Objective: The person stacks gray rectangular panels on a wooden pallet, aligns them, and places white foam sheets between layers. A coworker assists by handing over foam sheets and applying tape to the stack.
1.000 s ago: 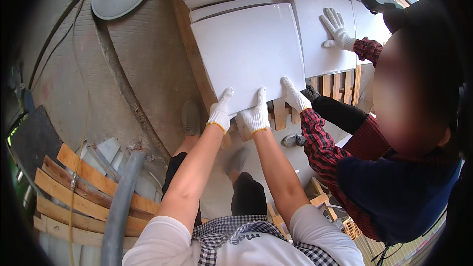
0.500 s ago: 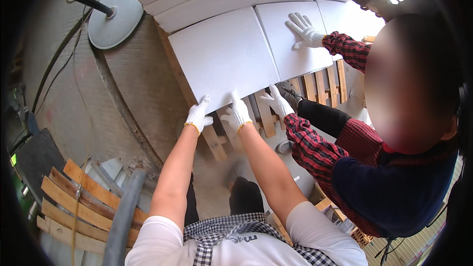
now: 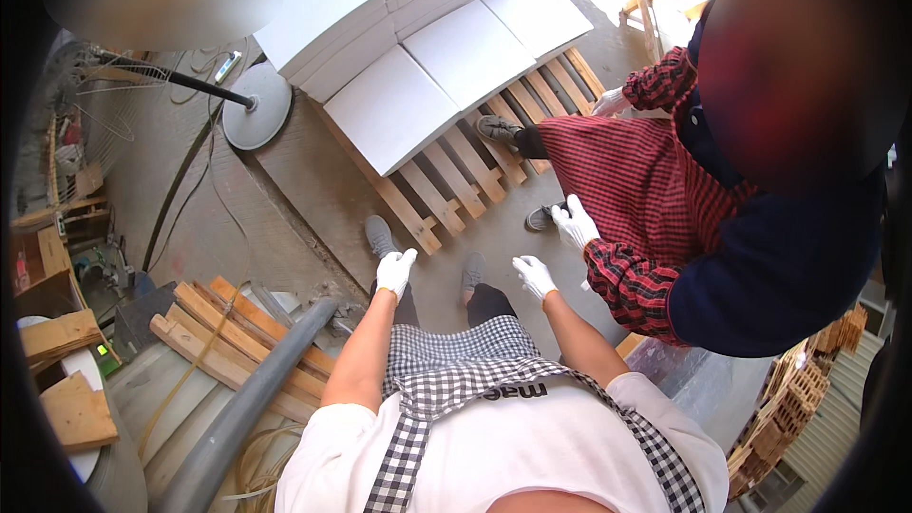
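My left hand (image 3: 394, 273), in a white glove with a yellow cuff, hangs in the air short of the pallet, empty, its fingers loosely bent and not closed. My right hand (image 3: 536, 276), gloved alike, is also empty and open, its bent fingers pointing inward. Beyond them, a flat white board-like slab (image 3: 391, 112) lies on the left front of a wooden pallet (image 3: 454, 168). Two similar white slabs, a middle one (image 3: 468, 52) and a right one (image 3: 537, 14), lie beside it in a row. Neither hand touches them.
Taller white stacks (image 3: 323, 5) rise behind the row. A co-worker in a red checked apron (image 3: 617, 171) stands close on my right, one gloved hand (image 3: 575, 224) near mine. At left are a round stand base (image 3: 256, 104), cables, wooden planks (image 3: 228, 332) and a grey pipe (image 3: 247, 408).
Both my hands have left the front edge of the left slab and drawn back toward me. The co-worker's hands have come off the slabs too. My view has shifted, showing more floor.
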A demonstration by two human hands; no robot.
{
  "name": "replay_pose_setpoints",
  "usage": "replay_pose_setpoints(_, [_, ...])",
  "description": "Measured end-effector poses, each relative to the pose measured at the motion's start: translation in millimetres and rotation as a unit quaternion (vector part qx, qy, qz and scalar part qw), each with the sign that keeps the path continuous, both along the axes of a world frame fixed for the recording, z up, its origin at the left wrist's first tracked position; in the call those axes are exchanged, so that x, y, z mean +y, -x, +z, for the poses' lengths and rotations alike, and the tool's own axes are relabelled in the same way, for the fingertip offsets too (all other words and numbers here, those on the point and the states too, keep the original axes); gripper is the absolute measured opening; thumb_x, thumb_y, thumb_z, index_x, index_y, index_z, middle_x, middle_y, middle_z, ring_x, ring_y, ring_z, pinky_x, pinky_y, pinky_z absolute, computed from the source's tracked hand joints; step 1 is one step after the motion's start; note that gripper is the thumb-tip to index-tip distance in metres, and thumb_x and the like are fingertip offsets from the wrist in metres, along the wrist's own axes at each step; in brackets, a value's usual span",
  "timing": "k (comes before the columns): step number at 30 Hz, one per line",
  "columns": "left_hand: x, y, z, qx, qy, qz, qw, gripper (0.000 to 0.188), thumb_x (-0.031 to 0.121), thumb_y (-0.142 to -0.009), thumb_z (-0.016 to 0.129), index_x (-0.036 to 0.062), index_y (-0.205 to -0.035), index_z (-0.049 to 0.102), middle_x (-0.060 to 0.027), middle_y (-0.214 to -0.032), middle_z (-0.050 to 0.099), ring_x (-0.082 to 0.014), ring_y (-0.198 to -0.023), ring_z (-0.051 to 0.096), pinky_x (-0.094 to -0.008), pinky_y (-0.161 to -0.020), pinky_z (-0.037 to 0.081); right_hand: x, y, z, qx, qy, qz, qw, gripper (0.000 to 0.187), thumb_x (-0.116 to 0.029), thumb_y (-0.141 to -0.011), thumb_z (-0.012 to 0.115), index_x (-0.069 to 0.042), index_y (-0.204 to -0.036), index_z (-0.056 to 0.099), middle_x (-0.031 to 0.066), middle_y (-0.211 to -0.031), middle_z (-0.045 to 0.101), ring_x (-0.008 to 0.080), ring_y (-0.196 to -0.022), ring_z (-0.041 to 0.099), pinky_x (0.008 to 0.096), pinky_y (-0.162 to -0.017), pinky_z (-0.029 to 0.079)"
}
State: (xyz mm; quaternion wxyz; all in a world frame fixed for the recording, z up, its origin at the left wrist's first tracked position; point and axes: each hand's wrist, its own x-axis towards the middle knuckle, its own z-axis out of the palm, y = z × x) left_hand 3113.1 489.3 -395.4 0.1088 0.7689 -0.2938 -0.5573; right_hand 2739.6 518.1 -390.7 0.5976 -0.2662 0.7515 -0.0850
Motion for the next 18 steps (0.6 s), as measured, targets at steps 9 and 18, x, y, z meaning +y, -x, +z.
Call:
replay_pose_setpoints(9, [6,117,142,0.122,0.026,-0.460,0.879,0.063,0.044,-0.085,0.068,-0.0072,-0.121,0.062,-0.0247,-0.120,0.066,-0.0336,-0.114,0.064,-0.0366,-0.097,0.049,230,79,167,0.122,0.034,-0.335,0.934,0.046,-0.035,-0.091,0.065,-0.005,-0.126,0.060,0.0034,-0.094,0.062,0.0118,-0.078,0.057,0.0290,-0.059,0.045])
replay_pose_setpoints(18, [35,148,201,-0.028,0.042,-0.741,0.669,0.043,0.036,-0.083,0.060,-0.0036,-0.098,0.069,-0.0230,-0.094,0.071,-0.0312,-0.090,0.068,-0.0386,-0.081,0.050,441,-63,170,0.118,-0.087,-0.424,0.894,0.051,-0.047,-0.087,0.062,-0.005,-0.117,0.067,0.0142,-0.108,0.066,0.0278,-0.100,0.061,0.0387,-0.084,0.048])
